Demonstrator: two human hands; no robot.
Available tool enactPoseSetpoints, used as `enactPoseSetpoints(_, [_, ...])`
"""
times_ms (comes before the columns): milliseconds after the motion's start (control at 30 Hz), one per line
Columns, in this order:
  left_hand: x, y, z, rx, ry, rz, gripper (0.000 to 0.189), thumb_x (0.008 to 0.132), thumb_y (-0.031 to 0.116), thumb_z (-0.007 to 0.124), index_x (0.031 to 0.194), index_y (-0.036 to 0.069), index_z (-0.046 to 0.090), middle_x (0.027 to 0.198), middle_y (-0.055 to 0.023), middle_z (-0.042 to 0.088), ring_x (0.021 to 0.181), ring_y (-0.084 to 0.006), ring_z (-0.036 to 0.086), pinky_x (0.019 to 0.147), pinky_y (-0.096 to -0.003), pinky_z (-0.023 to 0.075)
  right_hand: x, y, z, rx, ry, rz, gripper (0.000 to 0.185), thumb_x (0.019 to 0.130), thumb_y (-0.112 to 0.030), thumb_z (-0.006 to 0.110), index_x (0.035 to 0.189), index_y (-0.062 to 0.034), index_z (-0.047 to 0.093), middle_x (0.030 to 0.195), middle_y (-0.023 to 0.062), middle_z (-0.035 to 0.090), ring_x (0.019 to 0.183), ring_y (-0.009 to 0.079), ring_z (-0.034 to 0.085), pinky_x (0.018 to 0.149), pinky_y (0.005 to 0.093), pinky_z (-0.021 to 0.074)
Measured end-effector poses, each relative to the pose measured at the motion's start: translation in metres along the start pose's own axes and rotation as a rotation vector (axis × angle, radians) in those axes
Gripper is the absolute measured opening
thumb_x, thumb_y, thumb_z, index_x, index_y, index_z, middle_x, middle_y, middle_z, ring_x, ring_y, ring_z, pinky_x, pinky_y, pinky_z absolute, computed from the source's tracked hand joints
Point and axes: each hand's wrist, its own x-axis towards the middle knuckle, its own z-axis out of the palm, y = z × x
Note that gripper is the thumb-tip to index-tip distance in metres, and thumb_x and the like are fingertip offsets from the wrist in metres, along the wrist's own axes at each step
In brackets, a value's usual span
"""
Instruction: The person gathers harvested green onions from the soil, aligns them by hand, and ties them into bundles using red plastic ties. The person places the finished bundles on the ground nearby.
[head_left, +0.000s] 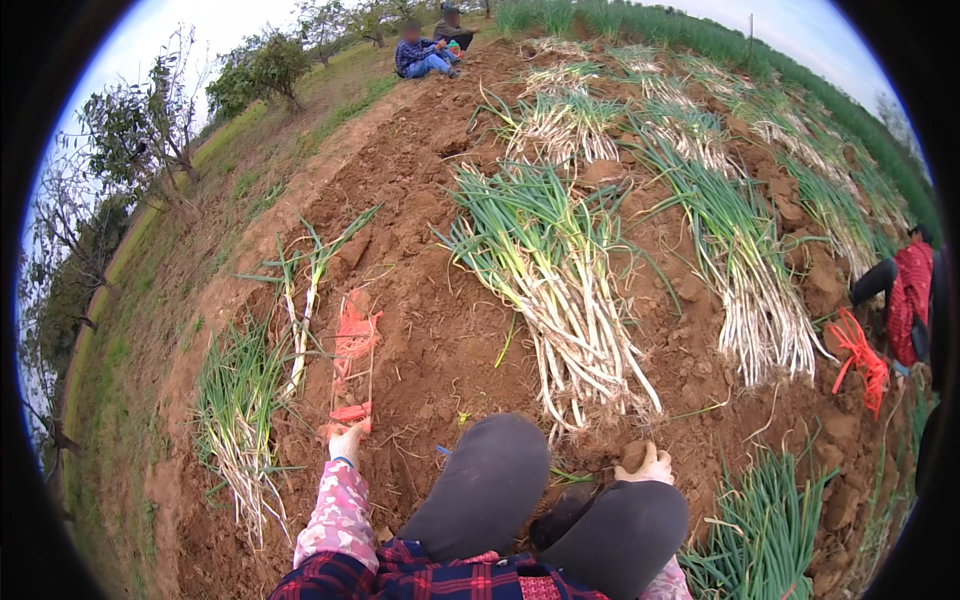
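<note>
My left hand (346, 444), in a pale glove, grips the near end of a narrow rack (371, 382) lying on the soil, wound with orange plastic strips (355, 330). To its left lies a bunch of green onions (244, 427), with a few loose stalks (300, 330) beside the rack. My right hand (649, 465), also gloved, is low by my right knee at a brown clod of soil (634, 454); whether it holds the clod is unclear. Ahead of my knees lies a large pile of green onions (566, 307), white roots towards me.
More onion piles (757, 300) run in rows up the field. Green onion tops (765, 525) lie at my lower right. A person in red (909, 300) is at the right, near orange strips (860, 364). Two people (424, 56) sit at the far end. Grass and trees (262, 79) border the left.
</note>
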Motion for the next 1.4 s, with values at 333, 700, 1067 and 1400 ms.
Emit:
enactPoseSetpoints(333, [-0.006, 0.025, 0.018, -0.357, 0.261, 0.005, 0.049, 0.083, 0.010, 0.077, 0.124, -0.001, 0.052, 0.070, -0.0073, 0.059, 0.050, -0.0187, 0.054, 0.043, -0.0364, 0.0437, -0.003, 0.000, 0.001, -0.032, 0.042, -0.030, 0.097, 0.070, -0.048, 0.084, 0.152, -0.0121, 0.047, 0.146, 0.0167, 0.050, 0.134, 0.0358, 0.050, 0.112, 0.0483, 0.0384])
enactPoseSetpoints(700, [0.029, 0.026, 0.024, -0.435, 0.136, -0.152, 0.046, 0.095, 0.028, 0.066, 0.134, 0.007, 0.051, 0.110, -0.0149, 0.062, 0.090, -0.0347, 0.065, 0.068, -0.0518, 0.0524, 0.006, 0.017, 0.024, -0.079, 0.161, -0.112, 0.099, 0.066, -0.051, 0.085, 0.150, -0.0099, 0.051, 0.141, 0.0168, 0.052, 0.127, 0.0356, 0.053, 0.106, 0.0483, 0.0445])
enactPoseSetpoints(1067, [0.003, 0.059, 0.030, -0.117, 0.131, 0.288, 0.040, 0.104, 0.043, 0.055, 0.096, 0.004, 0.057, 0.072, -0.0054, 0.059, 0.046, -0.0168, 0.053, 0.043, -0.0310, 0.0421, 0.001, 0.004, 0.003, -0.029, 0.027, -0.051, 0.094, 0.071, -0.048, 0.082, 0.151, -0.0119, 0.049, 0.147, 0.0181, 0.050, 0.134, 0.0373, 0.049, 0.113, 0.0494, 0.0373])
enactPoseSetpoints(1400, [-0.093, 0.260, 0.054, -0.449, -0.099, 0.445, 0.036, 0.106, 0.044, 0.056, 0.084, 0.015, 0.051, 0.065, 0.0025, 0.049, 0.042, -0.0058, 0.029, 0.039, -0.0258, 0.0203, 0.000, 0.011, 0.008, -0.026, 0.044, -0.069, 0.094, 0.071, -0.049, 0.083, 0.151, -0.0148, 0.047, 0.148, 0.0160, 0.050, 0.136, 0.0346, 0.048, 0.113, 0.0494, 0.0365])
